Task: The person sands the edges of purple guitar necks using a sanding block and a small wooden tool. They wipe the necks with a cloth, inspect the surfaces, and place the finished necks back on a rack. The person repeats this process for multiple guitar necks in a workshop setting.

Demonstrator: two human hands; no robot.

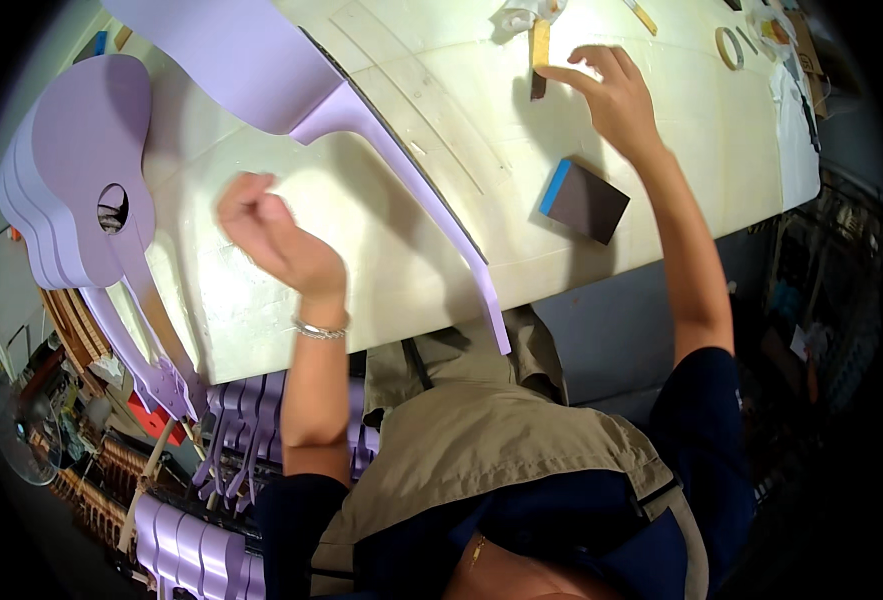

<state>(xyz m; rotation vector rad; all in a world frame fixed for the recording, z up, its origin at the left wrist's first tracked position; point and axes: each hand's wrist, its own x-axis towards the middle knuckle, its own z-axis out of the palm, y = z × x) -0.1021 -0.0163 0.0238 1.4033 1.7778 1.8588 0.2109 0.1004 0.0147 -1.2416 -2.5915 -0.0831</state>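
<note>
Reaching right hand (616, 95) toward yellow stick (540, 45)

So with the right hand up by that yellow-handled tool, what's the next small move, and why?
Probably close the right hand on the yellow-handled tool: its open fingers reach right beside the tool, not yet gripping. The left hand is fisted above the bench, holding nothing visible, next to the lilac guitar. The sanding block lies untouched.
</note>
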